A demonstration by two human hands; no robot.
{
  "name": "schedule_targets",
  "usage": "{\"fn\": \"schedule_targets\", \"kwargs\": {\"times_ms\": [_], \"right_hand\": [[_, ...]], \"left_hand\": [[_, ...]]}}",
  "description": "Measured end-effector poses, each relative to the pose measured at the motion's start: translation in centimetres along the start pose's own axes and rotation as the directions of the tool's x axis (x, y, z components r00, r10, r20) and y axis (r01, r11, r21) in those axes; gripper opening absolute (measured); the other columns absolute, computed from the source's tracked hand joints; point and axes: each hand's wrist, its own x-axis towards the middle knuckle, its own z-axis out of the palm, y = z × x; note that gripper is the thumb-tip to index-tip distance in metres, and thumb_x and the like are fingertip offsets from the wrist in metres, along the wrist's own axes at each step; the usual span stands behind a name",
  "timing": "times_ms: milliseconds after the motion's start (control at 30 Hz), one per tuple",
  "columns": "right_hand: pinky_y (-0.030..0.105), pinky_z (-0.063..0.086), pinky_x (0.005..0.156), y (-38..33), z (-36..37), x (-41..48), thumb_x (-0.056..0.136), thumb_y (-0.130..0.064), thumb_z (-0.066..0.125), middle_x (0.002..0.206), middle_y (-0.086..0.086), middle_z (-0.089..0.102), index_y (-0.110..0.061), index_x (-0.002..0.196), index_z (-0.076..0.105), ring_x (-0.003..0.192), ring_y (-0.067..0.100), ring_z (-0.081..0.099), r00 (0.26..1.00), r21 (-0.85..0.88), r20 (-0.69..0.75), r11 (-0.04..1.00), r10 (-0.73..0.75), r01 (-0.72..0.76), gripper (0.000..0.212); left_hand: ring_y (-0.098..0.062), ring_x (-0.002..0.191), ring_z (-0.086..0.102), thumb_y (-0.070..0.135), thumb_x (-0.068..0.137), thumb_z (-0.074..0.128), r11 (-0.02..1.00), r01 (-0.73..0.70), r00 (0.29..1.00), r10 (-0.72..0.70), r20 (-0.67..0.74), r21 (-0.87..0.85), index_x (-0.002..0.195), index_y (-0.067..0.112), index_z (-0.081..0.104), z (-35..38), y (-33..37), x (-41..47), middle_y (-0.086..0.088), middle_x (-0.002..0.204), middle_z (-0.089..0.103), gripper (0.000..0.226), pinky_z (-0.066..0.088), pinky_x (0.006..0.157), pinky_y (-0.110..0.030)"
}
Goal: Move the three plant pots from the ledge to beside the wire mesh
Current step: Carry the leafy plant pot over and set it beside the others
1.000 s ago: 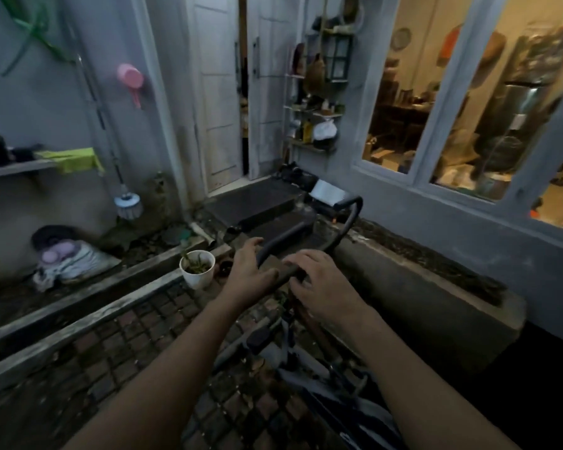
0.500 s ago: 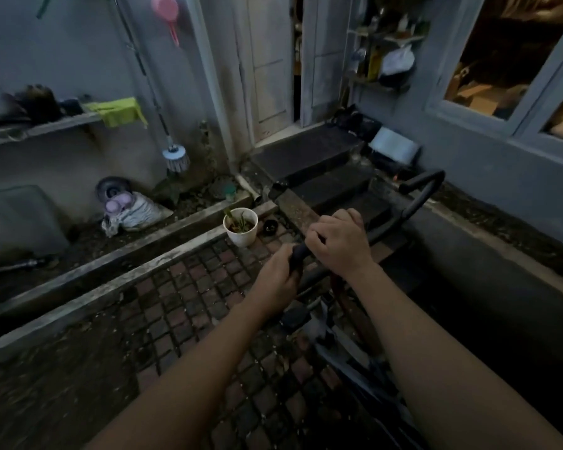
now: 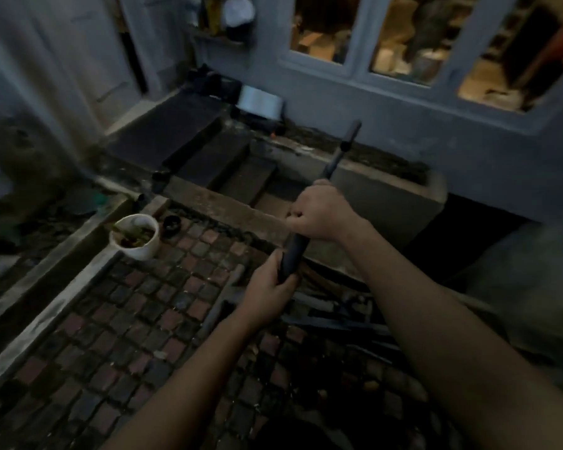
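With left hand (image 3: 267, 289) and right hand (image 3: 322, 211) both clenched around the black padded tubular handle (image 3: 291, 251), a careless leftward swing could topple the white round plant pot (image 3: 136, 237) standing at the brick paving's far corner.

Paving (image 3: 127, 319): open across the left, up to white pot (image 3: 136, 236).
Beside pot: small black pot (image 3: 172, 225), just right.
Right side: blocked by black bar (image 3: 336, 158) and dark frame (image 3: 338, 323) on ground.

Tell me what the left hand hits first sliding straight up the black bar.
Most likely the right hand, gripping the same black tubular bar farther up than the left hand; only a short bare stretch separates them.
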Motion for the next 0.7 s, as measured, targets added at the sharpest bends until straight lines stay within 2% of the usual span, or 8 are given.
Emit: {"fn": "schedule_targets", "kwargs": {"times_ms": [100, 133, 167, 267, 300, 400, 600, 700], "right_hand": [[0.038, 0.037, 0.091, -0.9, -1.0, 0.5, 0.083, -0.031, 0.048, 0.071, -0.003, 0.068, -0.016, 0.069, 0.067, 0.069, 0.017, 0.06, 0.992, 0.022, 0.113, 0.998, 0.053, -0.056, 0.028], [0.038, 0.036, 0.091, -1.3, -1.3, 0.7, 0.084, -0.03, 0.05, 0.08, -0.006, 0.069, -0.022, 0.076, 0.07, 0.076, 0.016, 0.062, 0.987, 0.037, 0.139, 0.996, 0.074, -0.08, 0.022], [0.037, 0.038, 0.088, -1.8, -1.6, 1.2, 0.087, -0.03, 0.053, 0.091, -0.007, 0.068, -0.028, 0.082, 0.07, 0.083, 0.016, 0.062, 0.985, 0.057, 0.15, 0.994, 0.084, -0.094, 0.018], [0.038, 0.05, 0.083, -3.8, -1.9, 4.6, 0.09, -0.03, 0.056, 0.112, -0.001, 0.062, -0.034, 0.101, 0.07, 0.099, 0.023, 0.062, 0.993, 0.155, 0.085, 0.983, 0.085, -0.097, 0.018], [0.041, 0.052, 0.086, -4.6, -1.7, 6.4, 0.09, -0.03, 0.056, 0.116, 0.0, 0.061, -0.034, 0.105, 0.07, 0.103, 0.024, 0.062, 0.994, 0.187, 0.058, 0.978, 0.088, -0.097, 0.021], [0.046, 0.051, 0.095, -7.8, -0.4, 13.9, 0.089, -0.028, 0.06, 0.127, 0.0, 0.057, -0.036, 0.117, 0.067, 0.116, 0.025, 0.055, 0.997, 0.31, 0.047, 0.948, 0.055, -0.067, 0.029], [0.047, 0.049, 0.099, -16.9, 5.0, 32.0, 0.088, -0.03, 0.061, 0.134, 0.0, 0.053, -0.036, 0.13, 0.057, 0.124, 0.026, 0.05, 0.998, 0.524, 0.019, 0.851, -0.057, 0.039, 0.042], [0.046, 0.046, 0.106, -21.4, 9.8, 40.3, 0.087, -0.022, 0.065, 0.138, 0.006, 0.057, -0.023, 0.136, 0.059, 0.129, 0.029, 0.052, 0.994, 0.592, 0.028, 0.803, -0.105, 0.068, 0.049]], "left_hand": [[-0.01, 0.094, 0.065, 0.012, 0.092, 0.07, 0.991, -0.059, 0.987, 0.075, 0.139, -0.117, 0.112, 0.028, 0.058, -2.5, -0.6, 0.2, -0.004, 0.103, 0.069, 0.028, 0.055, 0.086, -0.039], [-0.016, 0.099, 0.067, 0.011, 0.088, 0.072, 0.986, -0.073, 0.981, 0.098, 0.166, -0.147, 0.115, 0.029, 0.059, -3.8, -0.7, 0.3, -0.007, 0.106, 0.069, 0.034, 0.056, 0.092, -0.041], [-0.014, 0.102, 0.068, 0.009, 0.087, 0.074, 0.982, -0.086, 0.978, 0.116, 0.175, -0.17, 0.116, 0.032, 0.06, -5.4, -1.0, 0.6, -0.006, 0.107, 0.069, 0.039, 0.056, 0.095, -0.039], [0.011, 0.102, 0.063, 0.005, 0.093, 0.073, 0.976, -0.109, 0.984, 0.133, 0.12, -0.189, 0.123, 0.036, 0.056, -11.4, -2.6, 2.8, -0.002, 0.118, 0.064, 0.046, 0.055, 0.091, -0.019], [0.011, 0.106, 0.062, 0.007, 0.094, 0.073, 0.981, -0.107, 0.99, 0.12, 0.077, -0.162, 0.127, 0.033, 0.055, -13.5, -3.3, 3.8, -0.006, 0.123, 0.061, 0.047, 0.055, 0.093, -0.019], [-0.017, 0.124, 0.057, 0.007, 0.095, 0.071, 0.995, -0.056, 0.997, 0.052, -0.052, -0.077, 0.138, 0.02, 0.052, -20.3, -6.3, 7.0, -0.015, 0.136, 0.055, 0.049, 0.05, 0.107, -0.034], [-0.026, 0.122, 0.058, 0.006, 0.095, 0.071, 0.985, 0.166, 0.949, -0.17, -0.266, -0.037, 0.132, 0.013, 0.056, -35.0, -16.8, 10.9, -0.01, 0.128, 0.061, 0.041, 0.049, 0.099, -0.029], [-0.017, 0.113, 0.058, 0.001, 0.093, 0.072, 0.962, 0.275, 0.912, -0.26, -0.316, 0.001, 0.128, 0.016, 0.055, -41.8, -23.5, 12.4, 0.008, 0.115, 0.059, 0.042, 0.046, 0.088, -0.006]]}}
